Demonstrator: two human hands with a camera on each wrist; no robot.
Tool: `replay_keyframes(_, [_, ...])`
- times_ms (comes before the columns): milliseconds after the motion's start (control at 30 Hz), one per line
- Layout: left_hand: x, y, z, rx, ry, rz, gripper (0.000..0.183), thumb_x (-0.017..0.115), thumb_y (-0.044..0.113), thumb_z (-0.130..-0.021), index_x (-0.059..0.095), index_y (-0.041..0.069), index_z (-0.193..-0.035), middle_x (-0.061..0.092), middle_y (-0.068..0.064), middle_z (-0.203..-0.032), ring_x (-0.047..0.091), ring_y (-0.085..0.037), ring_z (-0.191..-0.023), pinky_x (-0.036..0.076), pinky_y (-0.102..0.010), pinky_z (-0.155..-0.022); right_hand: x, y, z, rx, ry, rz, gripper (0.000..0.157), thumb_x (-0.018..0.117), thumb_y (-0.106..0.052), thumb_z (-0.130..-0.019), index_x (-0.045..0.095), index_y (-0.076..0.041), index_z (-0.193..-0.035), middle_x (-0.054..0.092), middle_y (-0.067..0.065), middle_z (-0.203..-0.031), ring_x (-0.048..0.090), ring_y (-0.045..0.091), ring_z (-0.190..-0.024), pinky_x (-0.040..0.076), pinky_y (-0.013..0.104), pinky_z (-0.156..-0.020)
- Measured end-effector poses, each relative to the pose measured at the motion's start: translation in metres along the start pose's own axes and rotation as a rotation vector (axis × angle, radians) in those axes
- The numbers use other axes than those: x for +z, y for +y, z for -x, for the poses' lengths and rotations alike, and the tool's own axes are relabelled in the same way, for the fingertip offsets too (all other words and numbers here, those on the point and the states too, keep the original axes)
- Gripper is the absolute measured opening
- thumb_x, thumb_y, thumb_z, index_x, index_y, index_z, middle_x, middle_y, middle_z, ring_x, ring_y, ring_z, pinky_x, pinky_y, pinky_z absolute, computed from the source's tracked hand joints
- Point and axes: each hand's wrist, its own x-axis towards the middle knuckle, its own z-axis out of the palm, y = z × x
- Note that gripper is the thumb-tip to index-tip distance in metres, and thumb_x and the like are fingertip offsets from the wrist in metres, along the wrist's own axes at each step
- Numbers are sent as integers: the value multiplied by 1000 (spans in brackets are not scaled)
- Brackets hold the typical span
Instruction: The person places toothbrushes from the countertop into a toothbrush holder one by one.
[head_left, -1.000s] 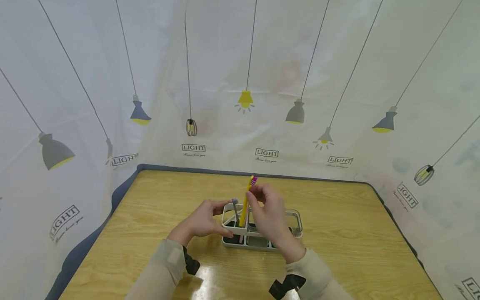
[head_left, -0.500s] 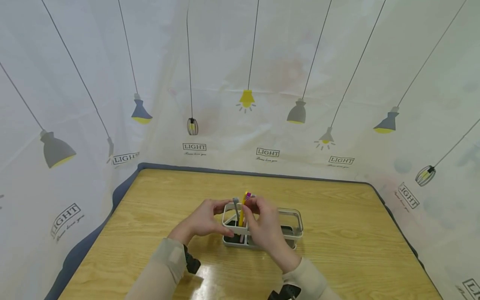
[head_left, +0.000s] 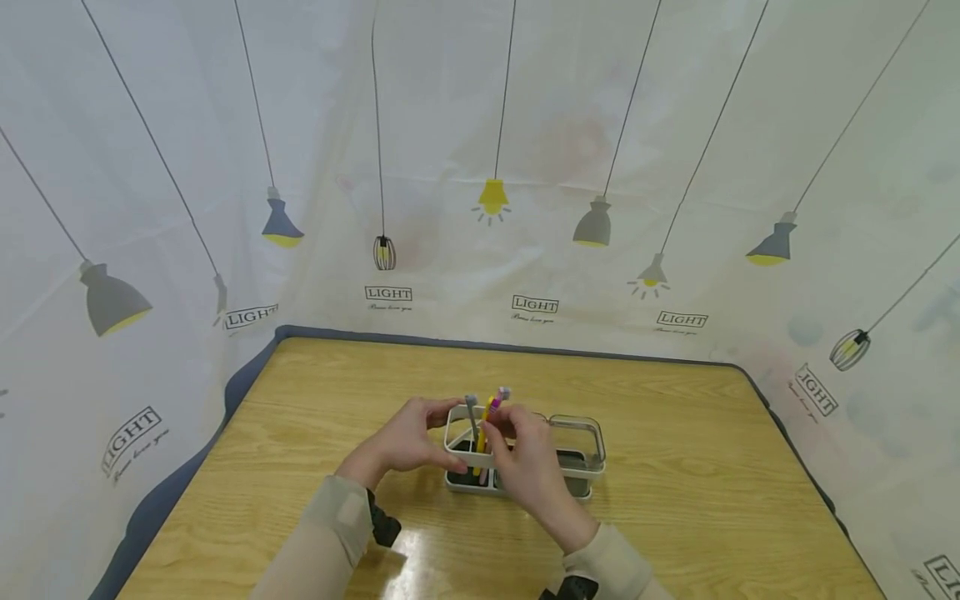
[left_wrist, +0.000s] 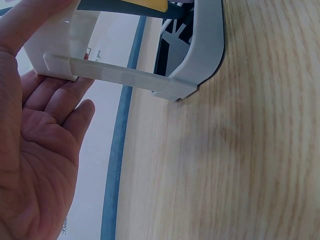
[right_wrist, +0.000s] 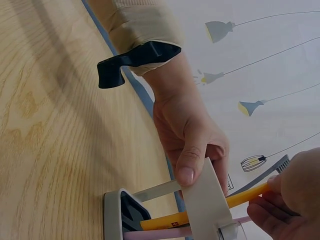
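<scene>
A white toothbrush holder [head_left: 471,459] with an upper rim and a dark-lined base stands on the table. My left hand [head_left: 408,437] grips its left end, thumb in front and fingers behind; the left wrist view shows this hand [left_wrist: 45,135] against the white upper rim. With thumb and fingers, my right hand [head_left: 528,467] pinches a yellow toothbrush [right_wrist: 170,220] near its head. That brush passes through the left opening, its lower end down by the base. A grey toothbrush [head_left: 472,408] and a pink-handled toothbrush [right_wrist: 160,233] lean in the same part of the holder.
The right part of the holder has a rounded opening with a shiny rim [head_left: 596,437]. Around it lies the wooden table [head_left: 712,475]. A white curtain [head_left: 450,100] printed with lamps surrounds the table's back and sides.
The yellow toothbrush has gone down into the holder, and my right hand has moved lower and slightly left with it. My left hand has stayed on the holder's end.
</scene>
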Motion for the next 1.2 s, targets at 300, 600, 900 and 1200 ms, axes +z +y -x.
replay_keyframes(300, [0, 3, -1, 5, -7, -18, 97, 101, 24, -73, 53, 8, -156, 55, -9, -154, 49, -39, -144, 39, -58, -116, 1, 2, 1, -6, -6, 1, 6, 75, 2, -97, 71, 0, -101, 73, 8, -95, 72, 16, -84, 62, 29, -74])
replay_keyframes(600, [0, 5, -1, -9, -11, -16, 98, 101, 27, -73, 52, 10, -157, 54, -7, -155, 48, -38, -144, 38, -59, -117, -5, 4, 1, 92, -18, -20, 7, 77, -2, -97, 75, 0, -103, 74, 6, -94, 71, 14, -82, 61, 27, -69])
replay_keyframes(900, [1, 6, -1, -24, -2, -31, 99, 102, 29, -72, 52, 11, -156, 55, -6, -154, 50, -36, -144, 39, -55, -118, -15, 10, 1, 130, -7, -19, 8, 77, -4, -97, 75, -2, -105, 75, 5, -96, 72, 15, -84, 62, 30, -74])
replay_keyframes(1200, [3, 5, 3, -34, 23, -42, 104, 103, 28, -70, 50, 8, -158, 53, -10, -156, 51, -35, -143, 42, -52, -115, -30, 17, 0, 188, 31, -20, 14, 78, -5, -97, 74, 1, -108, 73, 7, -100, 71, 18, -88, 62, 35, -78])
